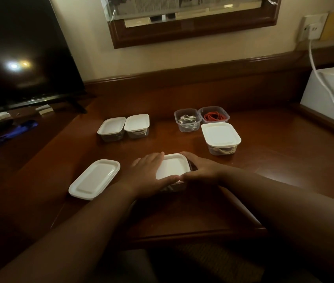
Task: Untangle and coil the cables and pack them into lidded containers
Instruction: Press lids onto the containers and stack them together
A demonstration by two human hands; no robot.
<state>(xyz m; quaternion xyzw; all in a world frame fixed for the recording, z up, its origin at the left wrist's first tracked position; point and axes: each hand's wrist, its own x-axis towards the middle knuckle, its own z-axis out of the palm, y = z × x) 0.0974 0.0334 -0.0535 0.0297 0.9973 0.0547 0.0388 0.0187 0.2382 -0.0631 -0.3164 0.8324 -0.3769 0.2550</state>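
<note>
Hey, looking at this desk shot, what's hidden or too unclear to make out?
- Head view: contents of the container under the lid, hidden by the lid, the left hand and right hand.
- Head view: whether that lid is fully snapped shut; both hands cover its edges.
- Head view: contents of the left lidded container, too dark to tell.
- Head view: plug types of the white cables, too small.

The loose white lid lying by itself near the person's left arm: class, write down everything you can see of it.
The loose lid is white, plastic-looking and rectangular with rounded corners, a raised rim and a flat sunken centre panel. It lies flat on the brown wooden desk, angled diagonally, on no container. Nothing else touches it; the left hand is just to its right, apart from it.
</note>
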